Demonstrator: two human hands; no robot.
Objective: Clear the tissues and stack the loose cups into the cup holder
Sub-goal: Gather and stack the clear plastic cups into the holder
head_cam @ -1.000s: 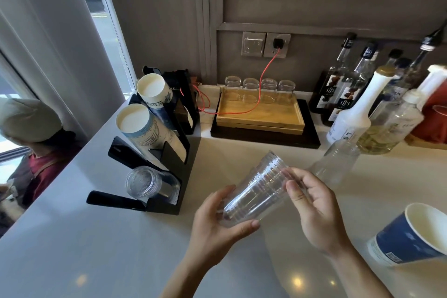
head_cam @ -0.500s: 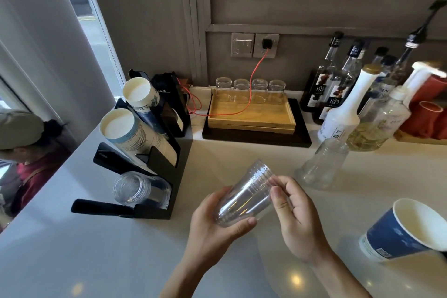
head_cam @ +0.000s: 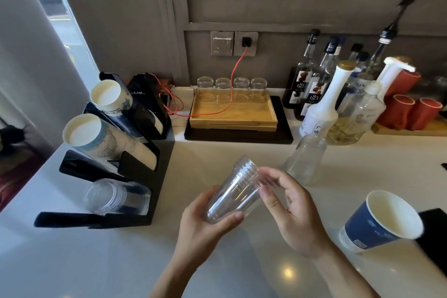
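head view: both hands hold a nested stack of clear plastic cups [head_cam: 233, 191] over the near middle of the white counter [head_cam: 72, 261]. the left hand [head_cam: 205, 227] is wrapped around the narrow base end, thumb across the front. the right hand [head_cam: 290, 213] has its fingertips [head_cam: 264, 192] closed on the rim end. the stack tilts, rims up and toward the far side.

compared with a second ago the stack has barely moved in the hands; the grip is the same and only the view has shifted a little. so the cups look gathered and squared up, but not yet carried over.

the black cup holder [head_cam: 145, 176] stands at the left. its lowest slot already has clear cups [head_cam: 113, 197] lying on their side, with paper cup stacks [head_cam: 96, 138] in the slots above. that low slot is the likely home for the held stack.

another clear cup [head_cam: 306, 159] stands upside down just beyond the right hand, and a blue paper cup [head_cam: 379, 222] sits tilted at the near right. both are loose. no tissues are in view.
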